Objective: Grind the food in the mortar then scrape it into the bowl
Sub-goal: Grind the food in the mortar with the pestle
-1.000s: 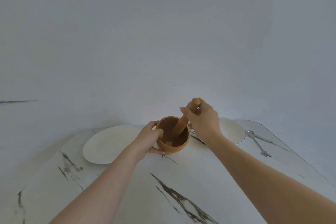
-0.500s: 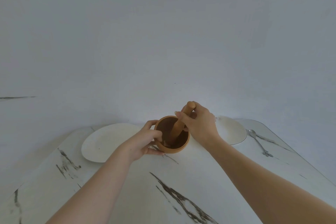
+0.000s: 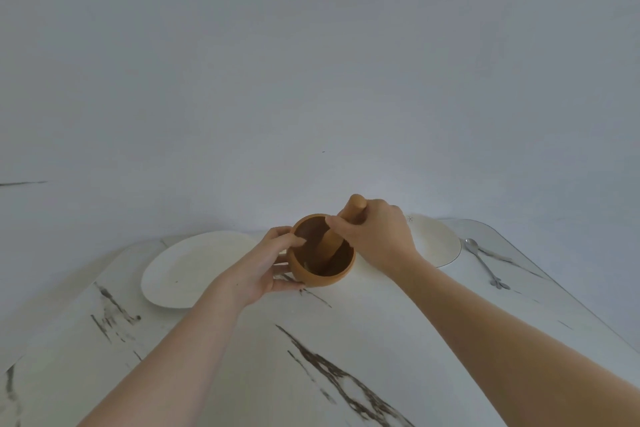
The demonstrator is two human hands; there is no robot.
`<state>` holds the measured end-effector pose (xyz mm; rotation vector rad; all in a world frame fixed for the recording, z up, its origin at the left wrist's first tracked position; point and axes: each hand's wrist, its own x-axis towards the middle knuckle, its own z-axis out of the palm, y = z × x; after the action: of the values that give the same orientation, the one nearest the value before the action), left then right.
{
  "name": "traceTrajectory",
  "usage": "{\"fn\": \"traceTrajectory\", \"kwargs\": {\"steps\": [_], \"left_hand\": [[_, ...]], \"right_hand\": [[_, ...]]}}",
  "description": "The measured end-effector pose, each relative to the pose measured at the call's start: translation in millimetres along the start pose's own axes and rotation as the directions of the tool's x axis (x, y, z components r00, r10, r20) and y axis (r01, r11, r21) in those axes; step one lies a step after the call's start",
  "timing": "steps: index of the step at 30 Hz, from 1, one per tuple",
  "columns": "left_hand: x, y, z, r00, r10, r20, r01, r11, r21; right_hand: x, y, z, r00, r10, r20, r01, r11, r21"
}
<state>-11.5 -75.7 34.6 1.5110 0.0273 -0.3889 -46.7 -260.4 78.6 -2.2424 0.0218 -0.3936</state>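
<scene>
A brown wooden mortar (image 3: 341, 273) stands on the marbled white table (image 3: 311, 357) near its far edge. My left hand (image 3: 266, 265) grips the mortar's left wall, thumb at the base and fingers over the rim. My right hand (image 3: 375, 236) is closed around the wooden pestle (image 3: 330, 243), which leans into the mortar with its top end pointing up and right. The food at the bottom is mostly hidden in shadow. A pale shallow bowl (image 3: 440, 243) sits behind my right hand, partly covered by it.
A large white oval plate (image 3: 187, 267) lies left of the mortar. Two metal spoons (image 3: 485, 262) rest near the table's right edge. A plain grey wall rises just beyond the table's far edge.
The pestle's lower end has swept around inside the mortar, with my right hand shifting slightly. My left hand has kept its hold on the mortar.
</scene>
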Motion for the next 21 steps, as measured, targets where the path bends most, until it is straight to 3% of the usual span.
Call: {"fn": "traceTrajectory", "kwargs": {"steps": [10, 21], "left_hand": [[3, -5, -8, 0.998, 0.052, 0.023, -0.052, 0.999, 0.006], [5, -3, -9, 0.991, 0.102, 0.091, -0.109, 0.991, 0.073]], "right_hand": [[3, 5, 9, 0.985, 0.086, 0.153, -0.103, 0.989, 0.109], [4, -3, 3, 0.963, -0.031, 0.268, 0.02, 0.999, 0.041]]}}
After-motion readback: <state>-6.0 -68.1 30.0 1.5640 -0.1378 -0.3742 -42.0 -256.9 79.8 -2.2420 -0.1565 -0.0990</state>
